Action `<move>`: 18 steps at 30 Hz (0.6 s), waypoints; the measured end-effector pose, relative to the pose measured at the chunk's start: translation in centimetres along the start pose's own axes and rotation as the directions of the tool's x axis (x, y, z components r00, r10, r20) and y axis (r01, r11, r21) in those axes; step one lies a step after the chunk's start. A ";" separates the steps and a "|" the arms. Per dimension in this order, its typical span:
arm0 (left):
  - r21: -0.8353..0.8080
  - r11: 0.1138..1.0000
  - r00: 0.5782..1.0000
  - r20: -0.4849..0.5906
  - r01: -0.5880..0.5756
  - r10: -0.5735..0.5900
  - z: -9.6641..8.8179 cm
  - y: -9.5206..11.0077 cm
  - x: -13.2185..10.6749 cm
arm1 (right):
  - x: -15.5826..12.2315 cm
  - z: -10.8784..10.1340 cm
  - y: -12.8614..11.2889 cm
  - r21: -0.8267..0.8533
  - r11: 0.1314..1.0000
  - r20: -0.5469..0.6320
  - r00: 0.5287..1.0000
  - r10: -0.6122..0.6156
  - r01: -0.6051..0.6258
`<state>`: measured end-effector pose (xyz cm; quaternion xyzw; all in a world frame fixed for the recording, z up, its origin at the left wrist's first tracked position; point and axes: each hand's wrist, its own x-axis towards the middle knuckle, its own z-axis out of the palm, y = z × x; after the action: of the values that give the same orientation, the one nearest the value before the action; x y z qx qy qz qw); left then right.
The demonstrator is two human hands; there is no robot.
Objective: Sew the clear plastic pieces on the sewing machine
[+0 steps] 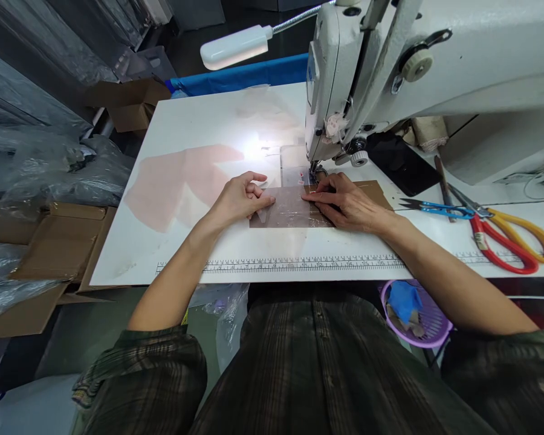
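Observation:
A brown flat piece (290, 208) with a shiny clear layer lies on the white sewing table (194, 121), its far edge under the presser foot (314, 175) of the white sewing machine (390, 66). My left hand (240, 196) rests on the piece's left end, fingers curled and pressing down. My right hand (344, 202) lies flat on the piece's right part, fingers stretched toward the needle. Neither hand grips anything.
Blue thread snips (435, 209) and red-and-yellow scissors (508, 232) lie to the right. A black phone-like slab (401, 160) sits behind them. A ruler strip (299, 264) runs along the front edge. A lamp (236, 45) shines above. A purple basket (417, 314) hangs below; cardboard boxes (127, 103) stand left.

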<state>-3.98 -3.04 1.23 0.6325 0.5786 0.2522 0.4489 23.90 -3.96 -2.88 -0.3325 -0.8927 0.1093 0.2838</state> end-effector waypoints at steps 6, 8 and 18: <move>-0.044 0.999 0.999 0.039 0.021 -0.019 -0.3 0.0 0.0 | -0.2 -0.4 -0.4 0.045 0.998 -0.013 0.998 0.053 -0.053; -0.071 0.997 0.998 0.050 0.036 -0.033 -0.4 -0.1 0.1 | -0.4 -0.8 -0.6 0.081 0.990 -0.004 0.993 0.117 -0.116; -0.132 0.990 0.996 0.079 0.053 -0.043 -0.7 -0.5 0.5 | -1.0 -1.7 -1.2 0.086 0.996 0.086 0.996 0.022 -0.029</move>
<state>-4.76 -2.40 1.01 0.5960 0.5581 0.2552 0.5179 24.86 -5.53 -1.41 -0.3262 -0.8939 0.1660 0.2587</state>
